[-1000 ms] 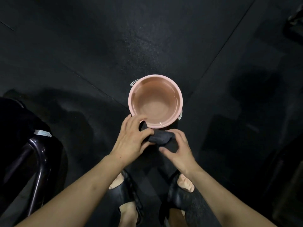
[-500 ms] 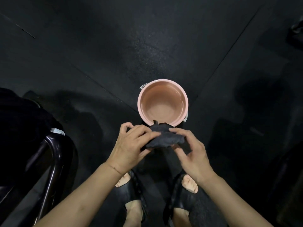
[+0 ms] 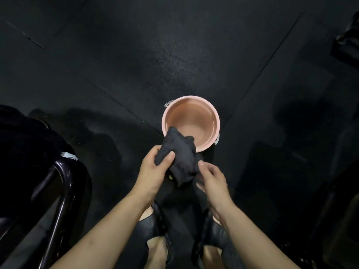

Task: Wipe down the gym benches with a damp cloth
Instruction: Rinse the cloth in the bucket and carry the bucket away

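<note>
At lower centre, our left hand (image 3: pixel 153 169) clamps the dark cloth (image 3: pixel 179 154) between thumb and fingers; our right hand (image 3: pixel 211 178) pinches its lower edge. We hold it beside the pink bucket (image 3: pixel 212 140), probably so drips land there.

Dim scene; soft glare on floor (image 3: pixel 171 61) beyond pink bucket (image 3: pixel 210 117); heavy shadow left and right of it; wide-angle edge distortion.

The cloth (image 3: pixel 179 158) hides the pink bucket's (image 3: pixel 213 115) near rim; the bench (image 3: pixel 29 152) is cut off left.
</note>
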Available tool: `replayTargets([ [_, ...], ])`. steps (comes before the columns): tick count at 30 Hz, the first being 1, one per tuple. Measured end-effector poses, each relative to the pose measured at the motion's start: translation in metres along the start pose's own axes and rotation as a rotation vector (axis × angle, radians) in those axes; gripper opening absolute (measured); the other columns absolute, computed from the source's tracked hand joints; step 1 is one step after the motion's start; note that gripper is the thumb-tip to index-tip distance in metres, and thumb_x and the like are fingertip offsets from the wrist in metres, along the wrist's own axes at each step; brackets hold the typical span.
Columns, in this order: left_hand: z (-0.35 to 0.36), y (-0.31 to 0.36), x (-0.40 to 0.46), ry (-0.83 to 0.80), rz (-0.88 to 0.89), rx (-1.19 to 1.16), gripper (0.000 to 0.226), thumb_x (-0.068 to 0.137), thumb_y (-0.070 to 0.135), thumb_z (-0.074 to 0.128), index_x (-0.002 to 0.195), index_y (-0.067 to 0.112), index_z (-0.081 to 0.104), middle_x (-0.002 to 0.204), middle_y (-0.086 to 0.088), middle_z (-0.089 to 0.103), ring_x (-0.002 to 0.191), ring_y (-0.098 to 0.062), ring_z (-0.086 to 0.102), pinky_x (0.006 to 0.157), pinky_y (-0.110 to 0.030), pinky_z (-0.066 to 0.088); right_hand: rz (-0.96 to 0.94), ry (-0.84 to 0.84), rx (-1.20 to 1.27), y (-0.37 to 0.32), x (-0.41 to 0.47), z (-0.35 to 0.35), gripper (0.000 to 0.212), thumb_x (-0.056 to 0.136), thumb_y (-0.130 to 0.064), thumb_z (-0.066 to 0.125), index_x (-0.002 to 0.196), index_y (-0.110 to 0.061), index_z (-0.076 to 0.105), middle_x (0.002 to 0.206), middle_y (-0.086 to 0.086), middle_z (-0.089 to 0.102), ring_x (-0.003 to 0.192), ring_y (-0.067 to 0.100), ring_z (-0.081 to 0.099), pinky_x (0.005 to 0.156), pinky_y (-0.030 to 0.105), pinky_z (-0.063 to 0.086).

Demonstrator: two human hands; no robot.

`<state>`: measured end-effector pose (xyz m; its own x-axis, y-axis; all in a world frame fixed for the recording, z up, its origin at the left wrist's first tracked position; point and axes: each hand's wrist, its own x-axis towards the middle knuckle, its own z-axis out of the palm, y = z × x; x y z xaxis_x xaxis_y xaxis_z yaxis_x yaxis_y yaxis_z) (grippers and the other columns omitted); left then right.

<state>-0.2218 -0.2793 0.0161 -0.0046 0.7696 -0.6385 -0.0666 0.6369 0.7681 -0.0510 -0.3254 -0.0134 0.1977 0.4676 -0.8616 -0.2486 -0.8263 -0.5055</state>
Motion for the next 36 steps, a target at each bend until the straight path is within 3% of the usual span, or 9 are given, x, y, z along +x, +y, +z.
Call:
replayTargets([
  [5, 0.002, -0.008, -0.005, -0.053, -0.191, -0.273, 0.036, 0.096, 0.016, 0.067, 0.13, 0.013, 0.059, 0.124, -0.012, 0.072, 0.119, -0.032, 0.067, 0.104, -0.048, 0.052, -0.1, -0.18, 0.252, -0.016, -0.003, 0.01, 0.045, 0.098, -0.039, 0.064, 0.137, -0.016, 0.064, 0.131, 0.004, 0.073, 0.125, 0.02, 0.067, 0.113, 0.046, 0.049],
  [12, 0.012, -0.021, 0.004, -0.004, -0.047, -0.025, 0.032, 0.094, 0.012, 0.071, 0.124, 0.014, 0.059, 0.111, -0.002, 0.076, 0.106, -0.015, 0.072, 0.087, -0.027, 0.058, -0.089, -0.236, 0.374, -0.018, 0.006, 0.008, 0.051, 0.092, -0.007, 0.074, 0.14, -0.01, 0.056, 0.13, 0.013, 0.072, 0.123, 0.032, 0.069, 0.109, 0.056, 0.051],
  [16, 0.013, -0.039, 0.013, 0.026, -0.032, 0.181, 0.038, 0.086, 0.043, 0.077, 0.12, 0.031, 0.066, 0.121, -0.007, 0.067, 0.108, -0.015, 0.069, 0.094, -0.034, 0.058, -0.099, -0.176, 0.37, -0.019, 0.023, 0.012, 0.039, 0.099, 0.001, 0.063, 0.135, -0.013, 0.059, 0.123, 0.011, 0.075, 0.118, 0.028, 0.071, 0.105, 0.05, 0.055],
  [19, 0.017, -0.048, 0.022, 0.034, -0.053, 0.073, 0.025, 0.099, 0.025, 0.068, 0.124, 0.022, 0.066, 0.116, -0.001, 0.074, 0.109, -0.015, 0.07, 0.095, -0.031, 0.057, -0.083, -0.184, 0.336, -0.021, 0.044, 0.017, 0.035, 0.1, 0.0, 0.06, 0.133, -0.013, 0.057, 0.117, 0.01, 0.077, 0.114, 0.028, 0.073, 0.099, 0.046, 0.058],
  [26, 0.02, -0.074, 0.068, 0.176, -0.169, 0.611, 0.035, 0.095, 0.052, 0.057, 0.123, 0.033, 0.068, 0.113, 0.006, 0.073, 0.108, -0.022, 0.066, 0.099, -0.048, 0.052, -0.379, 0.116, -0.453, -0.008, 0.091, 0.018, 0.021, 0.095, -0.023, 0.072, 0.115, -0.022, 0.065, 0.116, -0.004, 0.063, 0.101, 0.013, 0.065, 0.093, 0.03, 0.054],
  [28, 0.023, -0.071, 0.074, 0.22, -0.134, 0.691, 0.029, 0.093, 0.054, 0.058, 0.115, 0.036, 0.067, 0.106, 0.008, 0.073, 0.104, -0.024, 0.067, 0.098, -0.053, 0.05, -0.47, 0.216, -0.532, -0.004, 0.092, 0.019, 0.029, 0.096, -0.027, 0.073, 0.122, -0.021, 0.065, 0.119, -0.004, 0.048, 0.095, 0.01, 0.058, 0.091, 0.026, 0.05],
  [31, 0.027, -0.061, 0.078, 0.239, -0.058, 0.79, 0.024, 0.093, 0.049, 0.066, 0.112, 0.037, 0.059, 0.091, 0.013, 0.07, 0.097, -0.022, 0.066, 0.096, -0.05, 0.047, -0.565, 0.298, -0.564, -0.003, 0.093, 0.013, 0.032, 0.096, -0.028, 0.072, 0.127, -0.023, 0.062, 0.121, -0.003, 0.048, 0.103, 0.015, 0.058, 0.092, 0.038, 0.055],
  [33, 0.031, -0.055, 0.079, 0.237, -0.021, 0.855, 0.032, 0.093, 0.045, 0.069, 0.115, 0.034, 0.048, 0.089, 0.012, 0.065, 0.094, -0.022, 0.064, 0.094, -0.05, 0.047, -0.761, 0.291, -0.773, 0.0, 0.094, 0.005, 0.034, 0.095, -0.026, 0.073, 0.128, -0.023, 0.064, 0.126, -0.002, 0.052, 0.113, 0.021, 0.056, 0.096, 0.043, 0.053],
  [36, 0.03, -0.054, 0.078, 0.244, 0.155, 1.122, 0.038, 0.092, 0.04, 0.07, 0.122, 0.035, 0.047, 0.11, 0.002, 0.052, 0.105, -0.024, 0.055, 0.091, -0.047, 0.047, -0.994, 0.089, -1.13, 0.003, 0.1, -0.011, 0.053, 0.09, -0.03, 0.078, 0.138, -0.014, 0.064, 0.145, 0.006, 0.055, 0.13, 0.03, 0.054, 0.106, 0.046, 0.048],
])
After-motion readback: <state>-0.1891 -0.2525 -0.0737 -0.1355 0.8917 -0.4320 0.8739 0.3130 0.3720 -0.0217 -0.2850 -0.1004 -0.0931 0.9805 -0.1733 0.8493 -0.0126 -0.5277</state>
